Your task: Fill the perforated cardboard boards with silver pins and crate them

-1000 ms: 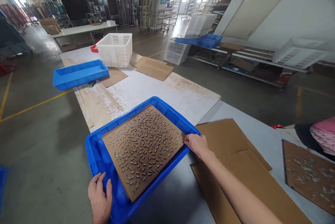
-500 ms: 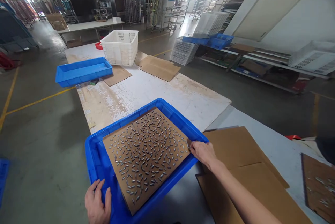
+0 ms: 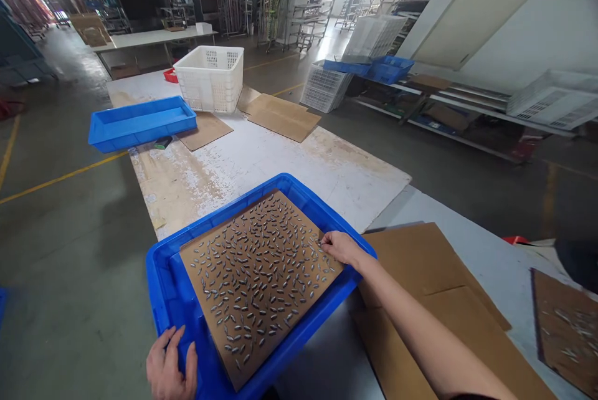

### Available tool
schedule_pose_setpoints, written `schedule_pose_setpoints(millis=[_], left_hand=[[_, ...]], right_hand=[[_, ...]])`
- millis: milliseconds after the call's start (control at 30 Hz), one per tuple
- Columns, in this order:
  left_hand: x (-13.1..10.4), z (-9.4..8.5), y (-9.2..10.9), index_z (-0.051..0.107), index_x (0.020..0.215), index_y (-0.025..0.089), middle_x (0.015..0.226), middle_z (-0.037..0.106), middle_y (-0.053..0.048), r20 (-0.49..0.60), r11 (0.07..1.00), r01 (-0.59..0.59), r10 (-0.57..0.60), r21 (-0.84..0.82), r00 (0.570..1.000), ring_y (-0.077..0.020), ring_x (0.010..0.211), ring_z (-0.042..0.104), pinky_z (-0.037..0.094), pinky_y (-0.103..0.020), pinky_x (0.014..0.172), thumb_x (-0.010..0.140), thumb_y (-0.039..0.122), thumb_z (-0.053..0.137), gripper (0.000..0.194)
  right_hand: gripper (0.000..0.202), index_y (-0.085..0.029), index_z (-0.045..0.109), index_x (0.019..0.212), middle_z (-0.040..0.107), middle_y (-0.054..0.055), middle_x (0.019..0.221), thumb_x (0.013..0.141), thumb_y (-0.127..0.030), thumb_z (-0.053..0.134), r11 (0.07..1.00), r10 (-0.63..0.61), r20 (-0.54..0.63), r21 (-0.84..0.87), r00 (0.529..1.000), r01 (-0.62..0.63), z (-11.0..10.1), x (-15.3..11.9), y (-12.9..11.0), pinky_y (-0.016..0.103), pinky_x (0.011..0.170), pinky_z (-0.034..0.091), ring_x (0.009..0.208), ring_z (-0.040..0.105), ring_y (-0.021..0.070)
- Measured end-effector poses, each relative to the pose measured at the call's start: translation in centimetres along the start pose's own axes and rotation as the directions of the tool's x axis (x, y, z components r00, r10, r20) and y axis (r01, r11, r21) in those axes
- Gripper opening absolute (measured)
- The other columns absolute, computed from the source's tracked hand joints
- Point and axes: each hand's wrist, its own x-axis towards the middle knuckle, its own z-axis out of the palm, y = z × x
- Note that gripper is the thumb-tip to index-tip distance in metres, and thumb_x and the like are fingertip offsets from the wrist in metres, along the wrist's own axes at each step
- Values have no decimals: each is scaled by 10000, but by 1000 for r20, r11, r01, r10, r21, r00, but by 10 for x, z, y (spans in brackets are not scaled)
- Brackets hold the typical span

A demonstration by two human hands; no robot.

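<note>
A blue plastic tray [image 3: 156,285] sits tilted across the near end of the table. Inside it lies a brown cardboard sheet [image 3: 224,362] covered with many small silver, spindle-shaped pieces [image 3: 255,263]. My right hand [image 3: 340,247] reaches over the tray's right side. Its thumb and fingers are pinched at the sheet's right corner, on what looks like one small silver piece, mostly hidden by the fingertips. At the tray's near left rim rests my left hand [image 3: 169,366], fingers apart and slightly bent, thumb towards the inside.
Flat cardboard [image 3: 448,306] lies right of the tray, and a brown board [image 3: 560,319] with silver pieces is farther right. Across the table stand a shallow blue tray [image 3: 140,126], a white crate [image 3: 210,82] and more cardboard [image 3: 283,114]. Shelving with crates lines the right.
My right hand has moved left and slightly up from the tray's right rim onto the cardboard's corner, its fingers now pinched. My left hand stays at the rim; the view has shifted slightly.
</note>
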Motion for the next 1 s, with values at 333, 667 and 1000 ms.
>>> schedule_pose_setpoints(millis=[333,667,1000], left_hand=[[-2,-2,3,645,1171,228,1156,664,-135,2,1000,-4,4,-10,1000,-330,1091,646,492,-534,966,972,375,552,265],[-5,0,-1,638,1188,208,1165,655,-145,-4,997,-62,62,53,998,-322,1093,642,501,-503,955,983,345,545,264],[-10,4,-12,671,1173,211,1158,683,-130,-12,996,-66,67,63,998,-300,1083,665,524,-466,948,934,321,605,271]], right_hand=[[127,-219,775,948,783,72,1000,876,-187,675,981,-34,53,-187,998,43,-2,8,-9,254,693,405,941,717,199],[178,-198,764,1033,779,111,1084,927,-204,622,961,-59,41,-267,997,68,0,4,-12,288,739,428,1005,725,235],[167,-207,743,998,775,109,1132,947,-219,584,938,-115,28,-327,993,118,2,-1,-17,300,831,432,1095,704,252]])
